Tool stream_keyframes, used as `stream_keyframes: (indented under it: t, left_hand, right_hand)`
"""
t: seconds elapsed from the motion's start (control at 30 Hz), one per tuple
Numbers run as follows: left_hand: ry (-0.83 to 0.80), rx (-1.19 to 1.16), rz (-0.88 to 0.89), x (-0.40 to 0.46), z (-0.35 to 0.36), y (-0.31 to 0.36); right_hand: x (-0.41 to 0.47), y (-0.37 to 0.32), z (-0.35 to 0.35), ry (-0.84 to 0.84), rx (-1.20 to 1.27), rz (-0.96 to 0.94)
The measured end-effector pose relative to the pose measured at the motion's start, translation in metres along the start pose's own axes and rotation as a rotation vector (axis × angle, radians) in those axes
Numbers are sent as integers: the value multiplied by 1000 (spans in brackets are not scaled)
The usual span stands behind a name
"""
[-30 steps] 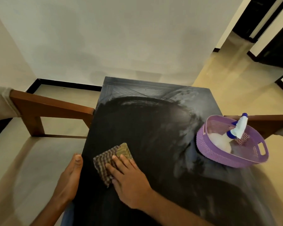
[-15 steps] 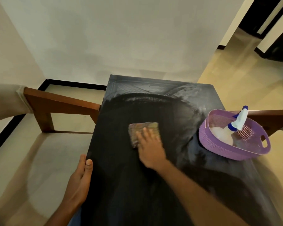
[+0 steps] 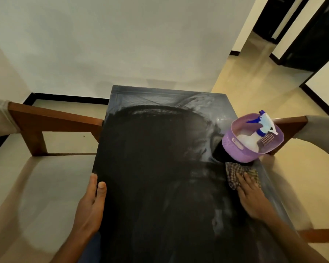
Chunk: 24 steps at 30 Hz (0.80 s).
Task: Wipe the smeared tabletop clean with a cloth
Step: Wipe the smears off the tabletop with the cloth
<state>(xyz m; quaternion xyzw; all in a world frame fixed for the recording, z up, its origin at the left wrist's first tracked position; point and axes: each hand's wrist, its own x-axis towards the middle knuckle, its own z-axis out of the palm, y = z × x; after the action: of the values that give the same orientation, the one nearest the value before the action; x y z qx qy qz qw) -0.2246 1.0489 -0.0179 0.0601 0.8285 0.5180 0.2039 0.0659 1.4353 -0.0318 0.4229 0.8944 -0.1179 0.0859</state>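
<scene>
The black tabletop (image 3: 156, 152) fills the middle of the view. Its centre looks dark and wiped, while grey smears (image 3: 201, 103) remain along the far edge and the right side. A checked cloth (image 3: 235, 172) lies near the right edge, just in front of the purple basket. My right hand (image 3: 252, 196) presses flat on the cloth with straight fingers. My left hand (image 3: 91, 204) holds the table's left edge, thumb on top and fingers down the side.
A purple basket (image 3: 235, 147) with a white and blue spray bottle (image 3: 262, 126) stands at the table's right edge, close to the cloth. Wooden chair arms flank the table: one on the left (image 3: 51, 120), one on the right (image 3: 291, 124). A wall stands behind.
My right hand swept the cloth from the near left, through the centre, to the right edge below the basket. The basket looks shifted or tilted. My left hand stays on the left edge.
</scene>
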Motion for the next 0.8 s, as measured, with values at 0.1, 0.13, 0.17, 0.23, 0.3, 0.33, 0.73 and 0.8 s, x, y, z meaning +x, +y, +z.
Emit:
stream_keyframes:
  t: [0.1,0.13,0.17,0.23,0.3,0.33,0.73,0.8]
  left_hand:
    - [-21,-7,58,-17,-1,15]
    - [45,56,43,-21,2,22]
    - [88,150,-9,-24,3,25]
    - [56,245,-7,-28,7,20]
    - [-20,190,180,-28,3,1]
    - [-37,168,255,-26,0,-9]
    - [-197,154,121,-57,88,51]
    - [-197,132,113,-74,109,69]
  right_hand:
    - [-1,-9,8,37,29,93]
    - [-3,-17,10,60,30,104]
    - [-6,-26,11,72,13,108]
    - [-16,-37,4,71,-63,85]
    - [-22,-44,-12,127,-8,69]
    - [-24,-42,-26,236,54,71]
    - [13,2,-12,154,179,-26]
    - [17,-13,10,117,99,-23]
